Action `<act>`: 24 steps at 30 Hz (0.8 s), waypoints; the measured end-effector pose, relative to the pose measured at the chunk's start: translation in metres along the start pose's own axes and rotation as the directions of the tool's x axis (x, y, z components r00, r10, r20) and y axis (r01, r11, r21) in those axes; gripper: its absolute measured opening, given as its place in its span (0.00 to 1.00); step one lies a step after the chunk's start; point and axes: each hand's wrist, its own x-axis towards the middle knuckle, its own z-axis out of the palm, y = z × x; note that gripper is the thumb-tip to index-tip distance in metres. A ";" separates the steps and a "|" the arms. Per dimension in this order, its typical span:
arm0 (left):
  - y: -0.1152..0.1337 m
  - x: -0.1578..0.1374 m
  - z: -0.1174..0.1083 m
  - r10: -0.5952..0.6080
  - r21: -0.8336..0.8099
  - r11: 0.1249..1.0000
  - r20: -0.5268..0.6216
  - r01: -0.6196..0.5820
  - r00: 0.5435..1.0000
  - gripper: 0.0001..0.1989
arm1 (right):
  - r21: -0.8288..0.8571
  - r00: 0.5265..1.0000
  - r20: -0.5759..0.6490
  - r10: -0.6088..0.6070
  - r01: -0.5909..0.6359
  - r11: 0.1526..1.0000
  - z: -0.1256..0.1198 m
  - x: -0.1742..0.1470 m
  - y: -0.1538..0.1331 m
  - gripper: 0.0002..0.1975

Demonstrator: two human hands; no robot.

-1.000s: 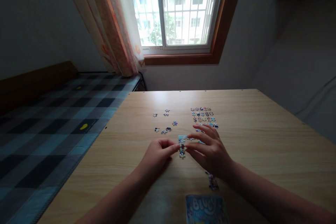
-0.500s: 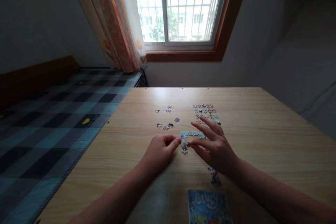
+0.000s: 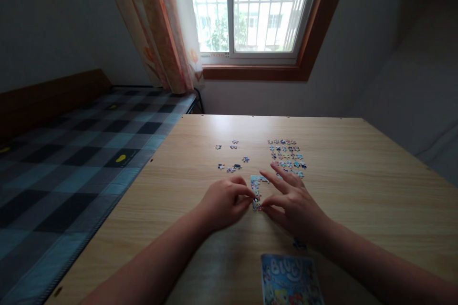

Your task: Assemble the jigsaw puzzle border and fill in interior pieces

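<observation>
A partly joined jigsaw puzzle point(image 3: 255, 186) lies flat on the table, showing a left column and part of a top row; my right hand covers the rest. My left hand point(image 3: 227, 204) is closed, its thumb and index fingertips together at the column's left edge, touching it. At the column's lower end, my right hand point(image 3: 294, 200) pinches a small puzzle piece point(image 3: 260, 208), mostly hidden by the fingertips. Its other fingers are spread above the puzzle. Beneath the right wrist, some joined pieces point(image 3: 299, 244) are partly hidden.
Loose puzzle pieces point(image 3: 286, 148) lie in rows beyond my right hand. Several more pieces point(image 3: 234, 167) are scattered at the far left. A blue "Bluey" picture box or sheet point(image 3: 290, 279) lies at the near edge. A checked bed point(image 3: 107, 152) stands left of the wooden table point(image 3: 358, 176).
My right hand's pinch has moved from beside the column's inner side down to its lower end. My left fingertips have shifted lower along the left edge. The view has tilted slightly.
</observation>
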 end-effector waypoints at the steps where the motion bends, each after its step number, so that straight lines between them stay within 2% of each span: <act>1: 0.000 0.000 0.000 -0.004 0.009 1.000 0.011 0.004 1.000 0.10 | 0.001 1.000 0.000 -0.003 0.003 1.000 0.000 0.000 0.000 0.05; 17: 0.000 0.001 0.002 -0.021 0.062 0.998 0.031 0.019 0.999 0.07 | 0.013 0.998 0.000 -0.058 0.058 0.998 0.000 0.000 0.001 0.06; 24: -0.001 0.003 0.004 -0.033 0.070 0.997 0.028 0.031 0.999 0.06 | 0.050 0.999 0.023 -0.023 0.022 0.999 0.002 0.001 -0.001 0.05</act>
